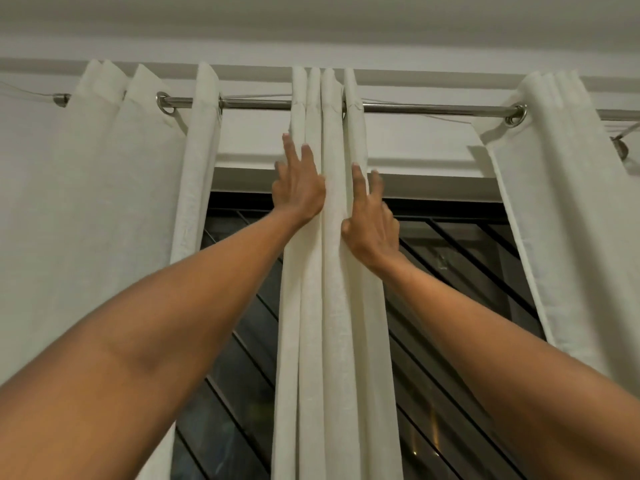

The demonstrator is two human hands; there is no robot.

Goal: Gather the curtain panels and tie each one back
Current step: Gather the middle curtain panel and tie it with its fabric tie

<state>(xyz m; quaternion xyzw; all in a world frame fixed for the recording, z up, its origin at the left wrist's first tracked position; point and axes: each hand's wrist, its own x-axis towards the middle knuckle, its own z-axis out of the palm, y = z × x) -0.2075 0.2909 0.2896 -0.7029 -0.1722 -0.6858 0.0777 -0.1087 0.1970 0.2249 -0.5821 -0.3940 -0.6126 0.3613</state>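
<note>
left hand point(299, 188) bare | right hand point(372, 225) bare | forearms point(156, 341) bare

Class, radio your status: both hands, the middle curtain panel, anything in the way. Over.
Left hand and right hand flat, fingers straight, pressing middle panel both sides. Panel bunched in folds, no tie seen. Nothing blocking.

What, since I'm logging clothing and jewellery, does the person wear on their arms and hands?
Nothing shows. The left forearm and right forearm are bare to the frame's edge, no sleeve in view. The left hand and right hand have no gloves, and no ring, watch or bracelet shows on the sides facing the camera.
</note>
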